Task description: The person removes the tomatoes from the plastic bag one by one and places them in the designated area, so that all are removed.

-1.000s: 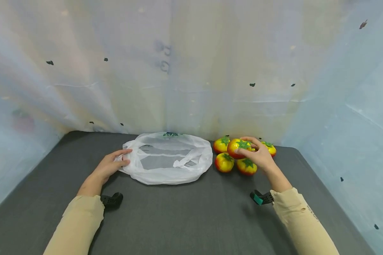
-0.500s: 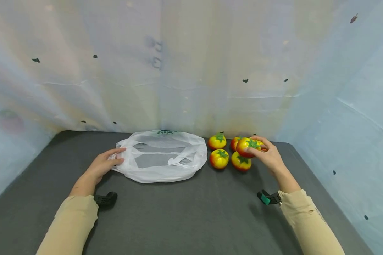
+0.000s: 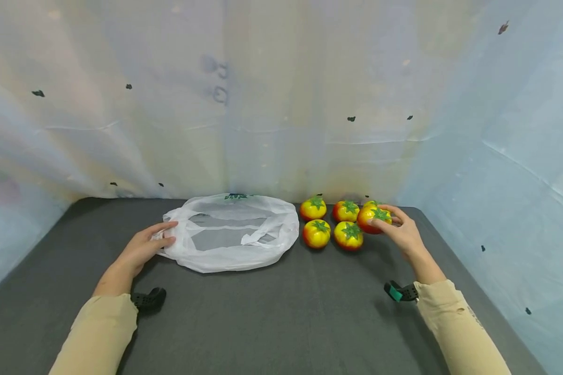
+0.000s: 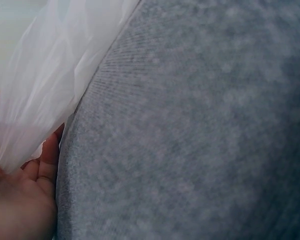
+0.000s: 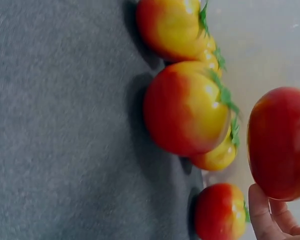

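A white plastic bag (image 3: 234, 260) with its mouth spread wide lies left of centre in the head view. My left hand (image 3: 141, 249) pinches its left edge; gathered film (image 4: 45, 85) runs into that palm in the left wrist view. My right hand (image 3: 403, 232) holds a red-and-yellow tomato (image 3: 373, 219) with a green leafy top, raised off the table in the right wrist view (image 5: 282, 145). Several similar tomatoes (image 3: 349, 237) sit between the bag and that hand. One tomato (image 3: 370, 204) behind the held one is mostly hidden.
A dark grey table (image 3: 272, 317) lies under everything. Pale plastic sheeting (image 3: 281, 104) rises behind it and along both sides. Black straps (image 3: 149, 300) circle the wrists.
My right hand has carried its tomato rightward over the others, uncovering one in the back row. My left hand keeps its hold on the bag. The head view has shifted slightly.
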The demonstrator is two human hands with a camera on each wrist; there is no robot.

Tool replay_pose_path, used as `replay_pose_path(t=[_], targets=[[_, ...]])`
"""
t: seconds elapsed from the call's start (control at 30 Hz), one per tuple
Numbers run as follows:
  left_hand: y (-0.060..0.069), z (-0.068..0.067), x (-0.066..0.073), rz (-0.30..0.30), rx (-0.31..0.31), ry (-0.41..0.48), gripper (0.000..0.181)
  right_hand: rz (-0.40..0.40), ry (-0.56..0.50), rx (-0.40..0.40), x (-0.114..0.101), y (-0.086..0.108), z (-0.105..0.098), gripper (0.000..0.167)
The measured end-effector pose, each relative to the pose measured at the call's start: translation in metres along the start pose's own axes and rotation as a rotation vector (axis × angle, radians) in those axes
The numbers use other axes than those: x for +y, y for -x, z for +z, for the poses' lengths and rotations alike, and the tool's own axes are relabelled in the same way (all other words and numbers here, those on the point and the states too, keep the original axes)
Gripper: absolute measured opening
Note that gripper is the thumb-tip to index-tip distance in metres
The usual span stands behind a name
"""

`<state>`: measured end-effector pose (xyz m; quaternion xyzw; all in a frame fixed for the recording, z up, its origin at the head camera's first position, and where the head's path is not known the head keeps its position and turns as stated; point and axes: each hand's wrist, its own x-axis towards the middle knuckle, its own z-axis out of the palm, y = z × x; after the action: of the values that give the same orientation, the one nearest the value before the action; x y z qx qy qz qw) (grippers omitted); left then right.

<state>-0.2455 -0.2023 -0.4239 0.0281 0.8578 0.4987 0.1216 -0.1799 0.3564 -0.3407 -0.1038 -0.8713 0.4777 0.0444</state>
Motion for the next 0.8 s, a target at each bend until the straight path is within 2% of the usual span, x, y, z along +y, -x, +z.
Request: replay_pose_path(t=[0.3, 0.63, 0.8], targets=[[0.000, 0.001, 0.001, -0.016, -0.001, 0.016, 0.065, 0.050, -0.025, 0.057, 0.012, -0.002, -0.003, 0.078], [0.001, 0.001, 0.001, -0.004, -0.004, 0.021, 0.064, 0.128, 0.056, 0.032, 0.022, -0.007, -0.004, 0.085], [0.002, -0.001, 0.002, -0.012, -0.003, 0.021, 0.066, 0.168, 0.062, 0.007, 0.026, -0.008, -0.004, 0.090]])
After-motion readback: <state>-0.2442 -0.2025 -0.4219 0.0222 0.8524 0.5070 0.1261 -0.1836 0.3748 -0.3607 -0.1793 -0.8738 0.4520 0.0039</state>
